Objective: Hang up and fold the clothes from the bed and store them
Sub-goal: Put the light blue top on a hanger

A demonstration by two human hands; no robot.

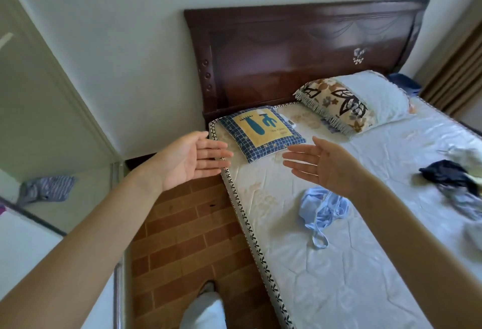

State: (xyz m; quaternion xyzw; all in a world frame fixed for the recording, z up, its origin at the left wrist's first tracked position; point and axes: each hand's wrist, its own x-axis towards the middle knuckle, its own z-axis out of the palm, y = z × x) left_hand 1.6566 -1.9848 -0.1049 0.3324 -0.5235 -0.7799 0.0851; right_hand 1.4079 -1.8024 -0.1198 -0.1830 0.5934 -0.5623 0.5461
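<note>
The blue garment (322, 210) lies crumpled on the bed (352, 276), near the bed's left edge, with a strap loop trailing toward the person, so its long axis runs roughly from the pillows down toward the foot. It sits just below the right hand (322, 165), which hangs above it with fingers straight and holds nothing, so I judge this hand the nearer one. The left hand (191, 159) is also flat and empty, out over the bed's edge and the floor (182, 224), further from the garment; dark clothes (446, 174) lie well apart to the right.
</note>
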